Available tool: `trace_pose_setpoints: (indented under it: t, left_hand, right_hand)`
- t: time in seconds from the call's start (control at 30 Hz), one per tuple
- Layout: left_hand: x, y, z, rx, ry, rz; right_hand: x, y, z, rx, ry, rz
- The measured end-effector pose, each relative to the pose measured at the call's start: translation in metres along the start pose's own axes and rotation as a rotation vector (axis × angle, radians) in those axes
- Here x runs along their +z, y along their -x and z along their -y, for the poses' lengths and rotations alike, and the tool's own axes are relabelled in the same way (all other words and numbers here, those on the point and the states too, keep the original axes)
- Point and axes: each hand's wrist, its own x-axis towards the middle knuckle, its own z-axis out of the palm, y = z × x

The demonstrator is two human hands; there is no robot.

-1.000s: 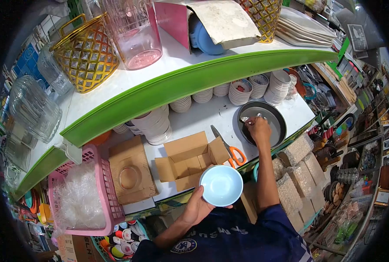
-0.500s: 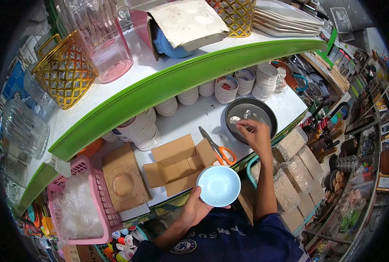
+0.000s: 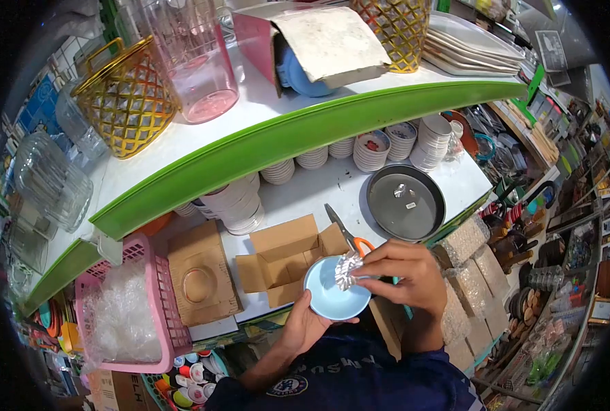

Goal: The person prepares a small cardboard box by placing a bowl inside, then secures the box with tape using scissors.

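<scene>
My left hand [image 3: 305, 330] is closed on the side of a light blue bowl [image 3: 324, 301], holding it upright in front of my chest. Between the fingertips of my right hand [image 3: 411, 279] is a small fluted silver mould [image 3: 347, 271], held just over the bowl. A dark round pan [image 3: 387, 211] lies on the white shelf beyond, with a couple of small shiny pieces [image 3: 410, 205] in it. Orange-handled scissors [image 3: 339, 222] rest beside an open cardboard box [image 3: 288, 259]; my right hand hides part of their handles.
A pink basket [image 3: 164, 301] of clear plastic wrap stands at left, beside a flat cardboard piece [image 3: 199, 277]. Stacked bowls [image 3: 372, 152] line the back under a green-edged upper shelf [image 3: 305, 127]. Bubble-wrapped boxes [image 3: 466, 243] sit at right.
My right hand has come back from the pan to the bowl, bringing the fluted silver mould. My left hand still holds the bowl. The view has shifted slightly.
</scene>
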Motion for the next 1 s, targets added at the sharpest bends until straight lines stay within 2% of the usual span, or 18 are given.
trace_pose_setpoints:
  t: [0.17,0.3,0.4,0.47,0.53,0.6,0.63,0.7,0.83,0.9,1.0]
  left_hand:
    - [-0.006,0.0,-0.006,0.047,0.012,-0.038]
    - [-0.001,0.0,-0.013,0.128,-0.031,-0.125]
    - [0.005,0.001,-0.018,0.176,-0.03,-0.157]
    - [0.003,0.003,-0.02,0.202,-0.04,-0.177]
    - [-0.005,0.005,-0.019,0.173,-0.004,-0.124]
    - [-0.018,0.002,-0.016,0.208,0.023,-0.16]
    - [-0.021,0.002,-0.016,0.239,0.049,-0.192]
    - [-0.018,0.005,-0.026,0.254,-0.015,-0.218]
    - [-0.019,0.006,-0.038,0.256,-0.084,-0.237]
    - [-0.021,0.01,-0.044,0.245,-0.049,-0.196]
    - [-0.019,0.011,-0.046,0.243,-0.04,-0.167]
  right_hand:
    - [0.011,-0.009,0.001,-0.034,0.063,0.179]
    - [0.019,-0.014,-0.009,-0.051,-0.027,0.196]
    - [0.023,-0.021,-0.014,0.035,-0.151,0.099]
    - [0.026,-0.029,-0.009,0.246,-0.166,-0.005]
    - [0.033,-0.029,-0.022,0.211,-0.188,0.037]
    - [0.042,-0.024,-0.028,0.364,-0.653,0.155]
    - [0.046,-0.023,-0.029,0.361,-0.655,0.162]
    - [0.054,-0.02,-0.03,0.422,-0.861,0.124]
    - [0.064,-0.013,-0.038,0.528,-0.915,0.201]
    - [0.071,-0.014,-0.036,0.557,-1.046,0.087]
    - [0.077,-0.013,-0.037,0.542,-1.074,0.041]
